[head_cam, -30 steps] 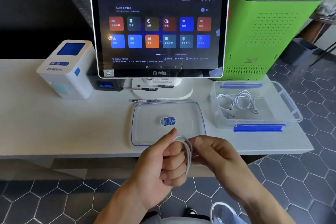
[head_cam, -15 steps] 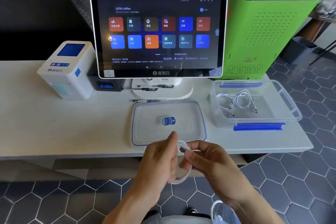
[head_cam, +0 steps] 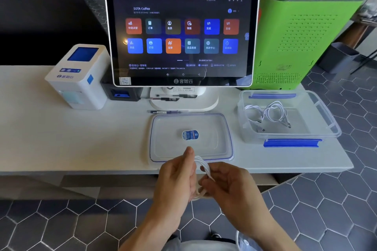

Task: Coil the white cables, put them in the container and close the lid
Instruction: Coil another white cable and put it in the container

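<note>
White counter [head_cam: 61,138] over hexagon floor tiles: just in front of its edge, both hands grip a coiled white cable [head_cam: 204,169], the left hand [head_cam: 177,177] curled round one side of the loops, the right hand [head_cam: 224,183] pinching the other. Just beyond the grip lies the lid [head_cam: 191,126]. Farther right sits the open container [head_cam: 318,128] holding more cables [head_cam: 271,112]; behind stands a touchscreen [head_cam: 183,36].

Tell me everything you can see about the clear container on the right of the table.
The container is a shallow rectangular box of clear plastic, open, with no lid on it. Blue latch flaps hang at its near and far long sides. It stands flat near the table's right edge, in front of a green machine. Inside lie coiled white cables with their plugs. No hand touches it.
</note>
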